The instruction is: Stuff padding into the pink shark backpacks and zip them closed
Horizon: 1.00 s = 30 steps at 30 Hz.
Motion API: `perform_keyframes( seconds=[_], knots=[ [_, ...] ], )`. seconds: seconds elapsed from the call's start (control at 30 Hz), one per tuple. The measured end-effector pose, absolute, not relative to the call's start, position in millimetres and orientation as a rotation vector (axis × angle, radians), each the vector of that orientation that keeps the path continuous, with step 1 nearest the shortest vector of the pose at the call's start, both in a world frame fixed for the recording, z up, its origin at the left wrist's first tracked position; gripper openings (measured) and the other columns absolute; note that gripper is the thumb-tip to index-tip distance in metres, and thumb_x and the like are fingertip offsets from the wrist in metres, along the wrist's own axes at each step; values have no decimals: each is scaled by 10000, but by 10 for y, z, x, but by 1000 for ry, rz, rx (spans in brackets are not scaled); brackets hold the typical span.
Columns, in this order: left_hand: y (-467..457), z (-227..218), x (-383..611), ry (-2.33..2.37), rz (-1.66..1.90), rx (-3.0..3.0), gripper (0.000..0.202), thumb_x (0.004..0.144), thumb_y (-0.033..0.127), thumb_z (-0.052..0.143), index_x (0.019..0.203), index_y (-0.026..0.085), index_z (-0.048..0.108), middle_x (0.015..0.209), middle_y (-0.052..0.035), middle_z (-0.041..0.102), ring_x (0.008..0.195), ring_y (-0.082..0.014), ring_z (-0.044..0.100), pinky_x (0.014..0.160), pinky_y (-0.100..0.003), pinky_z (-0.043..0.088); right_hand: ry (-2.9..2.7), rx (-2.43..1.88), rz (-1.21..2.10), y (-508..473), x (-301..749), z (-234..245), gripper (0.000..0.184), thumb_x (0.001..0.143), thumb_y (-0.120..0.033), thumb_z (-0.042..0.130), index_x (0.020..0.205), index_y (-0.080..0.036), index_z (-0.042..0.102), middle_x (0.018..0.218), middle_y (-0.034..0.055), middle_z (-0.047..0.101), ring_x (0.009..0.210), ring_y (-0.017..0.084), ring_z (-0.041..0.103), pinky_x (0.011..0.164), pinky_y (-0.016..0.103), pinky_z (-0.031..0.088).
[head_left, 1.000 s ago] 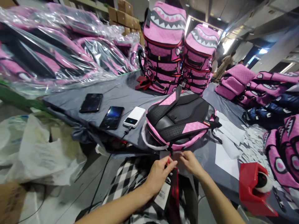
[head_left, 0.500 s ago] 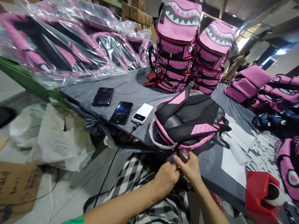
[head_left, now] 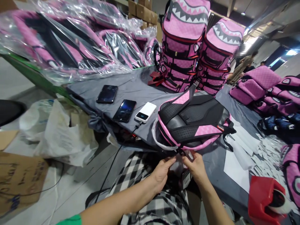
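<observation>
Left hand shifted clear of right hand since half a second ago; both pinch clear plastic between them, hang tag just below, at near edge of pink-and-black backpack, lying straps-up on gray-cloth-covered table, beside white power bank.

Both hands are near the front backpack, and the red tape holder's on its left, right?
No: the head view shows the red tape holder right of the front backpack. The left hand and right hand are near the backpack.
</observation>
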<state>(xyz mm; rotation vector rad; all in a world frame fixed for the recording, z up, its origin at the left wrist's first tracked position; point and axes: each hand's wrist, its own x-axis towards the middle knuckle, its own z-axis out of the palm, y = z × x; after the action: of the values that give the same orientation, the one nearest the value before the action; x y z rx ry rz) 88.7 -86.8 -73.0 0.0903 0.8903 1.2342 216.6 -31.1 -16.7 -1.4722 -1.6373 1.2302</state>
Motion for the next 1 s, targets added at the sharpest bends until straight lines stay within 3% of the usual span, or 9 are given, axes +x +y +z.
perform_keyframes(
  seconds=[0.2,0.37,0.43,0.53,0.7,0.9,1.0],
  knots=[
    [-816,-639,862,929,1443,199,442,526,396,912,867,157,763,907,-50,763,885,-195,646,898,-305,451,-1777,-1409,1205,-282,2257,-148,441,725,-473,675,990,-127,741,766,30,687,656,162,558,593,249,464],
    [-728,-610,855,984,1376,276,359,584,400,851,816,139,769,862,-73,758,848,-212,652,862,-321,463,-2072,-1361,1080,-305,2390,-79,531,949,-577,477,1112,-131,714,676,0,606,599,136,490,570,231,408],
    [-696,-613,852,1017,1385,283,313,561,372,846,748,136,761,794,-63,746,766,-191,637,790,-303,473,-2176,-1321,913,-326,2421,-60,512,992,-549,419,1058,-148,730,700,12,629,600,135,510,573,227,408],
    [-653,-631,858,1087,1451,275,297,522,367,856,674,136,747,693,-39,715,657,-156,581,683,-276,460,-2270,-1272,405,-361,2425,-26,420,1023,-435,430,917,-175,742,758,44,668,639,133,575,605,217,412],
    [-564,-663,979,1078,1533,200,332,503,406,857,645,156,693,657,-26,688,625,-148,551,617,-261,453,-2325,-1118,-379,-421,2292,116,317,1028,-255,476,824,-194,710,738,25,670,600,100,572,588,220,359],
    [-562,-602,1073,1044,1589,65,369,513,434,819,726,161,690,690,-12,675,592,-124,529,592,-252,452,-2388,-1075,-700,-492,2073,326,373,1036,-255,459,736,-205,675,638,-5,601,523,116,472,554,278,286],
    [-632,-561,1039,1032,1602,36,401,530,443,841,784,160,717,755,-20,704,642,-133,551,650,-263,470,-2397,-1084,-750,-521,1967,381,396,1037,-249,450,697,-206,647,611,-7,556,519,126,442,551,285,271]
  ],
)
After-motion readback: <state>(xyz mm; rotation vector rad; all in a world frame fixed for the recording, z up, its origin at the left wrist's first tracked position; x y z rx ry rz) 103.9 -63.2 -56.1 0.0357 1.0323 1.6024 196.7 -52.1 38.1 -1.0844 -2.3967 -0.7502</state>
